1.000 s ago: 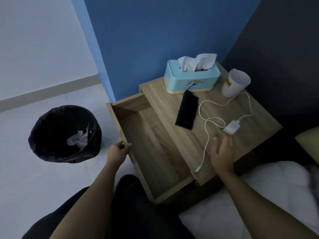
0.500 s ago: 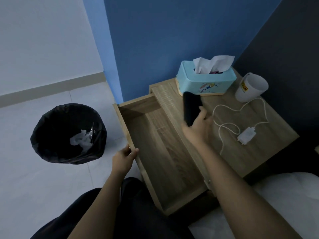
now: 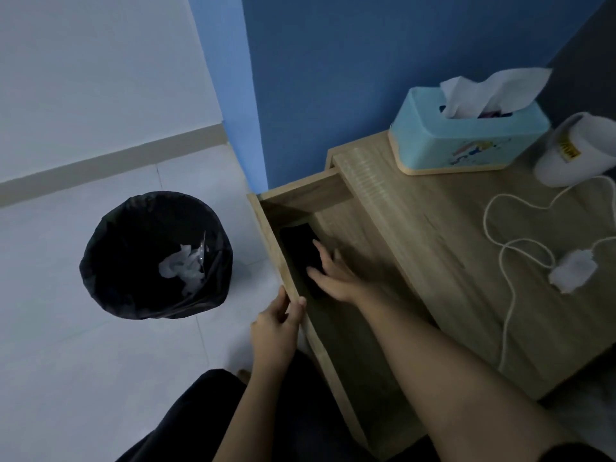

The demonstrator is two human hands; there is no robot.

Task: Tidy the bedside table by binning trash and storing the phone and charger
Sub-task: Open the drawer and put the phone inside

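Gripping the drawer front with our left hand, our right hand, fingers spread, rests on the phone inside.

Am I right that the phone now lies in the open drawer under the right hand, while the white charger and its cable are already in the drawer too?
Not quite. The head view shows the phone in the open drawer at the right hand, but the white charger and its cable still lie on the tabletop.

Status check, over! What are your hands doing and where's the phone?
Left hand gripping drawer front. Right hand open, laying phone inside drawer. Charger on tabletop, unobstructed.
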